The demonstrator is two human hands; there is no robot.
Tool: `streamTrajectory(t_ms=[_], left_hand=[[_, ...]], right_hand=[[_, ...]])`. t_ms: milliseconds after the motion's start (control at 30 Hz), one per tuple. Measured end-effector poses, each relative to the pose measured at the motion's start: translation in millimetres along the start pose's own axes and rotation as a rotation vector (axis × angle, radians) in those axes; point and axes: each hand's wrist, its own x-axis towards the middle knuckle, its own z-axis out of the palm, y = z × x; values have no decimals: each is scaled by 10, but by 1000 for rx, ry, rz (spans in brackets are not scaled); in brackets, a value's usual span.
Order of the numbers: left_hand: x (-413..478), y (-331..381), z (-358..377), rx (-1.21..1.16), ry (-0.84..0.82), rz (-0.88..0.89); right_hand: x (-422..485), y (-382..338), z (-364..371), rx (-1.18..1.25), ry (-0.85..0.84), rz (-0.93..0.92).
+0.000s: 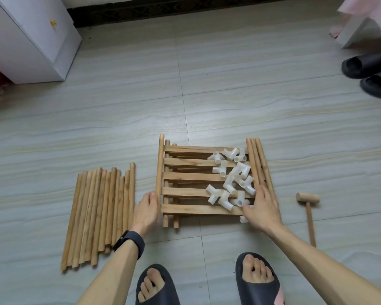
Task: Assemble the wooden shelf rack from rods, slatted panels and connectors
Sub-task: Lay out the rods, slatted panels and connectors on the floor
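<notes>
1. The stack of slatted wooden panels lies flat on the grey tiled floor at centre frame. A heap of white plastic tube connectors sits loose on its right half.
2. My main worry is that if I lift or tilt the stack from here, the connectors will likely roll off the slats or drop through the gaps and scatter. One connector already lies at the stack's lower right corner, just beside my right hand.
3. Three loose round wooden rods rest along the right edge of the stack. A careless sweep could knock them away toward the small wooden mallet at right of frame.
4. The panels look only stacked, not joined, so pulling on one side rail may slide the top one askew.
5. Left hand, lower centre: the grip is wrapped on the stack's left side rail, thumb against the wood, fingers tucked out of sight behind it.
6. Right hand: the grip is spread flat, fingers extended, resting on the right edge of the stack and touching the nearest connectors, holding nothing.
7. The bundle of spare wooden rods lies untouched at lower left.
</notes>
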Motion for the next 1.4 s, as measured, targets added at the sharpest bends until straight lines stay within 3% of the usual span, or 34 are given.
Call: streamTrajectory(t_ms=[167, 433, 700, 867, 967, 1067, 1200, 1400], left_hand=[[49, 135, 175, -78, -39, -25], [17, 506, 580, -93, -219, 65], [-142, 1140, 1143, 98, -438, 180], [-265, 1468, 1282, 171, -431, 211], [-304, 1538, 1209, 90, -433, 165], [-246, 1470, 1022, -12, -433, 121], [-127, 1240, 622, -113, -413, 40], [20, 836, -92, -453, -121, -105]], right_hand=[[73, 80, -113, 296, 77, 208], [149, 569, -513, 226, 69, 298], [171, 1195, -893, 339, 181, 516], [221, 1335, -1139, 540, 294, 670], [193, 1323, -1233, 462, 286, 767], [147, 1153, -1285, 389, 286, 729], [119, 813, -1262, 437, 364, 543], [57, 121, -854, 611, 215, 335]])
